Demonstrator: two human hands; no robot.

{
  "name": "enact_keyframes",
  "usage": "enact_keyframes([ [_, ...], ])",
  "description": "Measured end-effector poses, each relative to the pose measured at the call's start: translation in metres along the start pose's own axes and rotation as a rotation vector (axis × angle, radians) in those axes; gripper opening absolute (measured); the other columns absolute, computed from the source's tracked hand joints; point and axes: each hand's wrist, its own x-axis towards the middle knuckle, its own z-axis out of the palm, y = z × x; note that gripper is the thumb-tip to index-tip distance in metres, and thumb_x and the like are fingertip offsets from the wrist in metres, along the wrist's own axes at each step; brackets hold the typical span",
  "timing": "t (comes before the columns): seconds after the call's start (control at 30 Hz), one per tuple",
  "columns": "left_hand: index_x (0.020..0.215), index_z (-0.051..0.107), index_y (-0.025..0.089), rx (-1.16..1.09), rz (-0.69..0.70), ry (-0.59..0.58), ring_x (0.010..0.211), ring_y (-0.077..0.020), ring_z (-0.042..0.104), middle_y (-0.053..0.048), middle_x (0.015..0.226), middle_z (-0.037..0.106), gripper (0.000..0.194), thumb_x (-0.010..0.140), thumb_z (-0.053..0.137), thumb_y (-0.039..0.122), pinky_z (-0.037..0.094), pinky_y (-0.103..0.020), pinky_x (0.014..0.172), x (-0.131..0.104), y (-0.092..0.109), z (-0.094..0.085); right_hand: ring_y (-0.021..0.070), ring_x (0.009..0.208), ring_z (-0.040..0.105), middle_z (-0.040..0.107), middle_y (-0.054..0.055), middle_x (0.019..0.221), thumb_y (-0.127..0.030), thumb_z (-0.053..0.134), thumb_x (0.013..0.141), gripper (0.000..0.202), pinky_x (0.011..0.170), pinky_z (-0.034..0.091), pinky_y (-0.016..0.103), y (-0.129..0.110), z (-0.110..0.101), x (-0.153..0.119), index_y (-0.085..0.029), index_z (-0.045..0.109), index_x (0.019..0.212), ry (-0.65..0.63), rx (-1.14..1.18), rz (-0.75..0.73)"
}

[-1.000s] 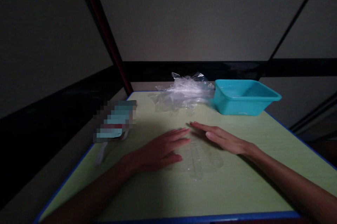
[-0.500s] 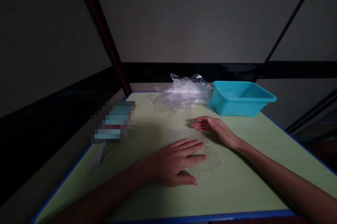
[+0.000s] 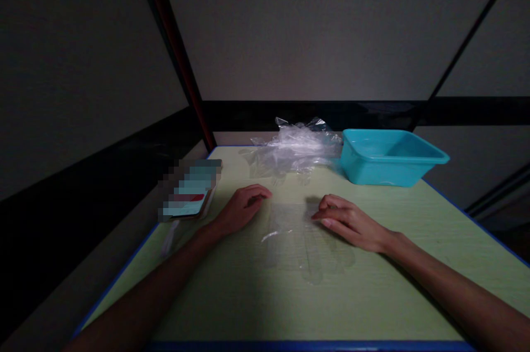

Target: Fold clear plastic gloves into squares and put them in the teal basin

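A clear disposable plastic glove [image 3: 290,239] lies flat on the table, its finger ends toward me. Just left of its upper part is my left hand [image 3: 245,208], loosely bent, with a gap between thumb and fingers and nothing held. On the other side, my right hand [image 3: 351,224] reaches over the glove's right part. Its index fingertip is at the film, its other fingers are curled loosely, and the thumb is a little apart. Whether that fingertip presses on the plastic, I cannot tell. Behind both hands lies a crumpled pile of clear plastic gloves [image 3: 300,148].
A turquoise plastic basin [image 3: 385,170] stands at the back right, beside the pile. At the left edge a phone [image 3: 192,189], partly blurred out, lies with a whitish strip [image 3: 169,239] near it. The pale green table [image 3: 331,313] has a blue edge; dark-banded walls rise behind.
My left hand has left the top of the glove and moved back and left. My right hand has come down toward the glove, fingers more curled. The view has shifted slightly left.
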Motion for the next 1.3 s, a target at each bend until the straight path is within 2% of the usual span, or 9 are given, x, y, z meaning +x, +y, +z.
enact_keyframes([
  [0.23,0.081,0.059,0.014,-0.03,0.033,-0.031,0.085,-0.0144,0.056,-0.005,0.088,0.061,0.023,0.075,0.038,0.008,0.042,-0.028,0.078,-0.001,0.003,0.003,0.0214,0.093,0.045,0.05,0.008,0.099,-0.035,0.039,0.088,0.032,0.081,0.036,0.039,-0.006,0.005,0.003,-0.021,0.056,0.111,-0.108,-0.136,-0.03],
  [0.33,0.08,0.06,0.014,-0.053,0.05,-0.03,0.085,-0.0149,0.057,-0.005,0.088,0.061,0.022,0.074,0.039,0.008,0.042,-0.029,0.078,-0.002,0.003,0.003,0.0223,0.097,0.044,0.05,0.009,0.103,-0.034,0.038,0.088,0.033,0.083,0.036,0.039,0.001,0.001,0.001,-0.021,0.056,0.113,-0.081,-0.126,-0.029],
  [0.43,0.079,0.062,0.013,-0.077,0.081,-0.039,0.085,-0.0152,0.057,-0.006,0.089,0.061,0.024,0.072,0.04,0.007,0.043,-0.028,0.075,-0.002,0.003,0.003,0.0215,0.095,0.046,0.051,0.009,0.099,-0.033,0.036,0.089,0.033,0.082,0.038,0.038,0.012,-0.004,-0.001,-0.02,0.058,0.11,-0.021,-0.105,0.003],
  [0.57,0.066,0.064,0.014,-0.11,0.128,-0.074,0.078,-0.0149,0.056,-0.006,0.085,0.06,0.023,0.068,0.041,0.007,0.043,-0.026,0.067,-0.004,0.007,0.003,0.0211,0.092,0.048,0.054,0.009,0.095,-0.034,0.035,0.09,0.033,0.081,0.04,0.038,0.025,-0.006,-0.004,-0.018,0.059,0.107,0.027,-0.083,0.061],
  [0.73,0.052,0.059,0.014,-0.172,0.142,-0.199,0.057,-0.0096,0.051,-0.001,0.062,0.054,0.021,0.061,0.041,0.006,0.038,-0.019,0.052,-0.009,0.016,0.011,0.0205,0.09,0.05,0.054,0.009,0.093,-0.034,0.034,0.09,0.033,0.079,0.042,0.037,0.027,-0.004,-0.002,-0.018,0.059,0.105,0.021,-0.064,0.066],
  [0.83,0.047,0.054,0.014,-0.191,0.135,-0.297,0.053,-0.0088,0.05,0.001,0.054,0.053,0.021,0.056,0.039,0.003,0.037,-0.018,0.052,-0.01,0.02,0.014,0.0202,0.09,0.049,0.054,0.009,0.093,-0.033,0.034,0.09,0.032,0.079,0.042,0.037,0.025,-0.004,-0.001,-0.018,0.059,0.105,0.007,-0.065,0.062],
  [1.07,0.047,0.056,0.013,-0.183,0.052,-0.475,0.044,-0.0081,0.048,0.002,0.046,0.054,0.022,0.056,0.038,0.004,0.036,-0.016,0.047,-0.009,0.022,0.002,0.0197,0.092,0.05,0.055,0.009,0.094,-0.029,0.035,0.09,0.028,0.08,0.043,0.037,0.024,-0.005,-0.001,-0.017,0.058,0.103,0.002,-0.052,0.066],
  [1.13,0.049,0.057,0.013,-0.151,0.02,-0.435,0.045,-0.0083,0.048,0.002,0.047,0.055,0.022,0.057,0.038,0.004,0.036,-0.016,0.047,-0.008,0.022,0.002,0.0196,0.094,0.05,0.056,0.009,0.097,-0.029,0.036,0.09,0.027,0.082,0.042,0.038,0.025,-0.004,-0.001,-0.017,0.056,0.104,0.02,-0.023,0.07],
  [1.3,0.066,0.06,0.012,0.007,-0.062,-0.135,0.051,-0.0093,0.046,0.001,0.058,0.055,0.025,0.062,0.036,0.003,0.034,-0.018,0.051,-0.006,0.022,0.009,0.0184,0.092,0.053,0.058,0.008,0.097,-0.026,0.035,0.09,0.025,0.081,0.043,0.036,0.028,-0.005,0.0,-0.018,0.054,0.103,0.112,0.06,0.126],
])
